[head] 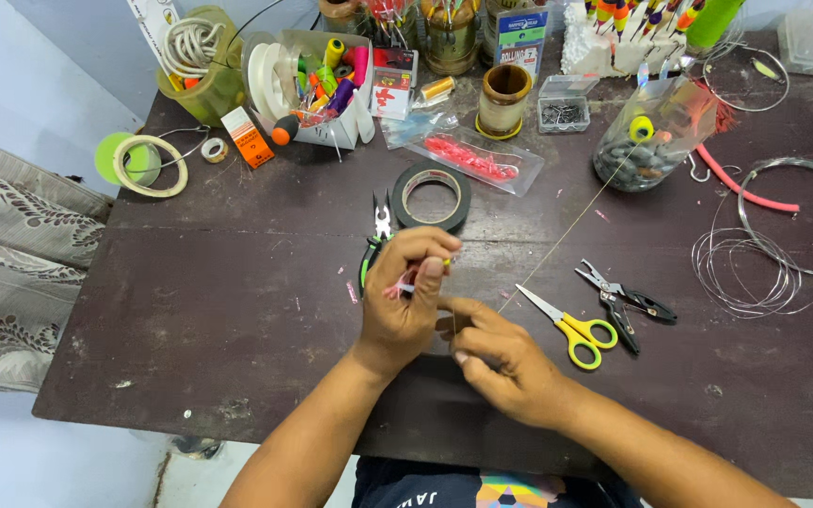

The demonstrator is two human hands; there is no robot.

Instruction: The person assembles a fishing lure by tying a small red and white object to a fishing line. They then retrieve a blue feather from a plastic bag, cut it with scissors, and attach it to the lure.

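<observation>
2 hands over the dark counter [237, 310], both near centre. Left hand [405, 299] fingers pinched narrow around 1 small pink piece [397, 288]; what it is exactly, can't tell. Right hand [505, 362] just beside the left at its 4 o'clock, fingertips pinched on 1 thin pale line [566, 230]. The line runs taut from the right hand toward 1 o'clock, up to 1 clear jar [646, 141] of dark weights with 1 yellow spool at its mouth.

Count around the hands:
- 1 green-handled pliers [375, 235], touching the left hand's 11 o'clock side, partly hidden by it.
- 1 roll of black tape [432, 196], lying flat at 12 o'clock of the left hand, just beside the pliers.
- 1 yellow-handled scissors [571, 327], blades shut, at 2 o'clock of the right hand, near.
- 1 black pliers [623, 301], just beside the scissors at their 2 o'clock.
- 1 clear packet of red bits [474, 158] at 12 o'clock, past the tape.
- 2 coils of thin wire [745, 273] at 3 o'clock, well apart from the hands.
- 1 pink tube [741, 193] near the jar's 4 o'clock.
- 1 green-and-cream tape roll [148, 165] at the counter's 10 o'clock edge.

Back edge at 12 o'clock is packed with tubs, spools and floats; too crowded to count.
</observation>
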